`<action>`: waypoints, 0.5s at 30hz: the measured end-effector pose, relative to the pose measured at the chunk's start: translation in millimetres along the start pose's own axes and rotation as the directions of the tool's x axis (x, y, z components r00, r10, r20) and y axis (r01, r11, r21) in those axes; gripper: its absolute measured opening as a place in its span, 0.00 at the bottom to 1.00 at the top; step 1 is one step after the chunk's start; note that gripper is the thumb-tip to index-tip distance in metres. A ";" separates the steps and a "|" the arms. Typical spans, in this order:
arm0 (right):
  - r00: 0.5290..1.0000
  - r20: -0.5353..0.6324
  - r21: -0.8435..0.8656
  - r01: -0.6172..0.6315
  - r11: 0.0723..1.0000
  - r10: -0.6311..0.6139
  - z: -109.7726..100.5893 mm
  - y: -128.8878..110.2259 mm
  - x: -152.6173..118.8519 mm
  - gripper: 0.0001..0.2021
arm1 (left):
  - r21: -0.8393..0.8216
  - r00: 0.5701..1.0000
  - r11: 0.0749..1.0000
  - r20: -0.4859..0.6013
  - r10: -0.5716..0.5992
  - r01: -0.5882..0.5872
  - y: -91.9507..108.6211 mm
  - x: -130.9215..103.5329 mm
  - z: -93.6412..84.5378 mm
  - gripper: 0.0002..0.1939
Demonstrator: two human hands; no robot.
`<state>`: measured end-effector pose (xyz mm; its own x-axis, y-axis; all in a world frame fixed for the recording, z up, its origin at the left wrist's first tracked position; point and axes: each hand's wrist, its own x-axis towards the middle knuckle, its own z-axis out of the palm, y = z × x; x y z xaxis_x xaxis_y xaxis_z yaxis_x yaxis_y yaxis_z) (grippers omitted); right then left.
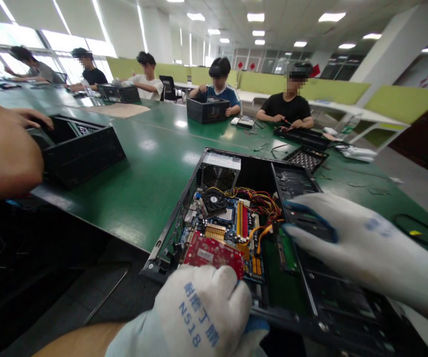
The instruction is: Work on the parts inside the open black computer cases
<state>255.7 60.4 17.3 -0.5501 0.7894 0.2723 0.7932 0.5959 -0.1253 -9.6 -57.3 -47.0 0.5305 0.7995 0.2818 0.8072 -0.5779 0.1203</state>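
Note:
An opened black computer case [177, 213] lies on the table in front of me. Inside it are a motherboard [232, 223], a red graphics card [214, 253], a CPU fan [214, 199] and a power supply [219, 173] with bundled wires. My left hand [206, 307], in a white glove, is closed on the case's near edge; its fingertips are hidden. My gloved right hand [321, 233] reaches over the drive bay, thumb and fingers apart. Just below its thumb is a hard drive with a green circuit board [287, 250], joined to an orange cable [264, 235].
At left, a co-worker's arm [6, 153] reaches to another black case [83, 153]. Across the green table [143, 163] several people work on computer cases. A black perforated panel [306, 158] lies beyond my case, and a black cable [422, 233] lies at right.

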 end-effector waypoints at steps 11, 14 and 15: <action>0.819 0.541 -0.268 0.382 0.884 -0.190 125.2 -54.8 163.1 0.44 | -0.024 0.999 1.000 -0.044 -0.015 0.014 -3.8 -1.2 -2.0 0.18; 0.816 0.541 -0.259 0.392 0.883 -0.204 133.2 -53.3 170.3 0.37 | -0.011 0.997 1.000 -0.082 -0.005 0.004 -4.0 -1.7 3.8 0.19; 0.820 0.532 -0.258 0.393 0.882 -0.210 131.4 -51.5 170.7 0.35 | -0.001 0.994 1.000 -0.105 -0.001 0.001 -3.7 -1.8 5.8 0.20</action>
<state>86.6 183.7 -55.1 -0.7568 0.6007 -0.2577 0.5510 0.7984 0.2429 -12.0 -55.6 -53.5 0.4995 0.7784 0.3803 0.8074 -0.5774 0.1215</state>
